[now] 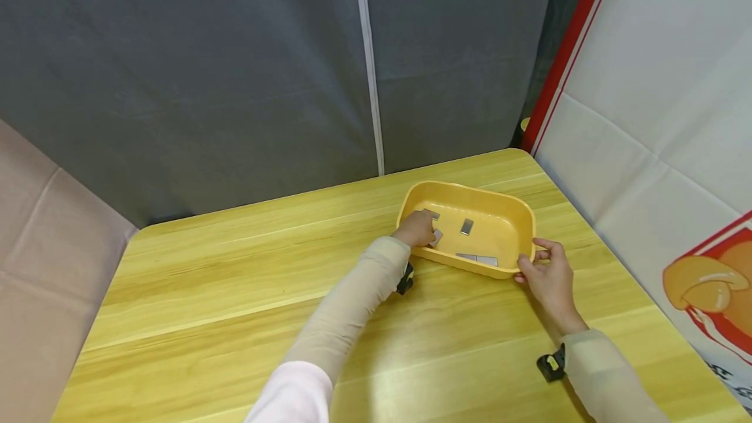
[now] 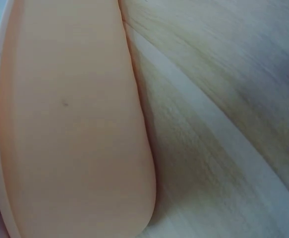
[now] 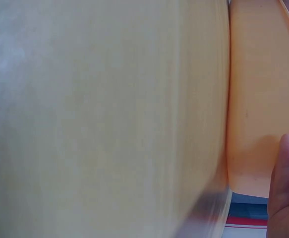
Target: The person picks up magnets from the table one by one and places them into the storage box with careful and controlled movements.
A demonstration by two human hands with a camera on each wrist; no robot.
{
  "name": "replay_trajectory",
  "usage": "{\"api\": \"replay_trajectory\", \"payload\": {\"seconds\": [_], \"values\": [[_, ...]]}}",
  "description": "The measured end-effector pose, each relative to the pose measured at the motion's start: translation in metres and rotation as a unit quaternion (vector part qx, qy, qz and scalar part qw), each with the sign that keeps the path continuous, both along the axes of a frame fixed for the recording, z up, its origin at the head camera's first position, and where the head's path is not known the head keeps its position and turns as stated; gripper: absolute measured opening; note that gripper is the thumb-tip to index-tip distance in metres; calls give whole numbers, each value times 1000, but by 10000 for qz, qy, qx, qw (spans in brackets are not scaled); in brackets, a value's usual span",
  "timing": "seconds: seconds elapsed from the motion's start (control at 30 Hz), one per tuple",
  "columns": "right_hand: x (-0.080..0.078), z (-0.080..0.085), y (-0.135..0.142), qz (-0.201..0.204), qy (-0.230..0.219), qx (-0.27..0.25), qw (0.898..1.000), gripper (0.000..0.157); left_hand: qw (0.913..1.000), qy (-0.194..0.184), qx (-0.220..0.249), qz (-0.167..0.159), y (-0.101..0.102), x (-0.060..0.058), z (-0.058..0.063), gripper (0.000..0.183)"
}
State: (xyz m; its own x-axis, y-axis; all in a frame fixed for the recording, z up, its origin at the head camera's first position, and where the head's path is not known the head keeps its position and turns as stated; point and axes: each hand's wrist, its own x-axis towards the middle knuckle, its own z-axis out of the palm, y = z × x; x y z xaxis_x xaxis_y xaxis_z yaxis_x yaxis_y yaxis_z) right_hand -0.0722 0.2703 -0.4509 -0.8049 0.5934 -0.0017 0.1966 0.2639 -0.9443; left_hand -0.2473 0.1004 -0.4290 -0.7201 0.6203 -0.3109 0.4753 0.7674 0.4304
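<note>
A yellow plastic tray (image 1: 493,240) with rounded corners stands on the table, holding several small flat rectangular metallic or grey pieces. My left hand (image 1: 416,228) reaches over its left front rim, fingers bent down inside. Right at those fingertips lies a grey piece (image 1: 436,237); whether they pinch it is hidden. One shiny piece (image 1: 467,226) lies mid-tray, and pale grey pieces (image 1: 486,260) lie along the front wall. My right hand (image 1: 551,276) holds the right front corner, thumb against the outer wall (image 3: 263,94). In the left wrist view the outer wall (image 2: 75,119) fills much of the picture.
The wood-grain table (image 1: 235,292) extends left and in front of the tray. A dark grey curtain (image 1: 235,83) hangs behind the far edge. At the right edge hangs a white printed cloth (image 1: 658,96), and a pinkish cloth (image 1: 47,247) is on the left.
</note>
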Motion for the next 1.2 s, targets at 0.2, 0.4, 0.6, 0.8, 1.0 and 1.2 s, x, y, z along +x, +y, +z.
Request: {"api": "replay_trajectory", "payload": {"seconds": [0.2, 0.4, 0.6, 0.8, 1.0, 1.2], "values": [[0, 0, 0, -3, 7, -21, 10000, 44, 10000, 25, 43, -16, 0, 1, 0, 35], [0, 0, 0, 14, 15, -39, 10000, 44, 9999, 107, -20, 3, -1, 3, 3, 36], [0, -1, 0, -5, 47, -60, 10000, 44, 9999, 120, 2, -14, -3, 4, 3, 44], [-1, -1, -1, -11, 0, -62, 10000, 44, 9997, 126, 188, -47, -6, 3, 5, 24], [-3, -2, -1, 9, 22, -55, 10000, 44, 9978, 380, 533, -120, -7, -3, 5, 16], [-6, -2, 0, 50, 95, 37, 9999, 44, 9905, -158, 1284, 465, -9, -5, 5, 10]]}}
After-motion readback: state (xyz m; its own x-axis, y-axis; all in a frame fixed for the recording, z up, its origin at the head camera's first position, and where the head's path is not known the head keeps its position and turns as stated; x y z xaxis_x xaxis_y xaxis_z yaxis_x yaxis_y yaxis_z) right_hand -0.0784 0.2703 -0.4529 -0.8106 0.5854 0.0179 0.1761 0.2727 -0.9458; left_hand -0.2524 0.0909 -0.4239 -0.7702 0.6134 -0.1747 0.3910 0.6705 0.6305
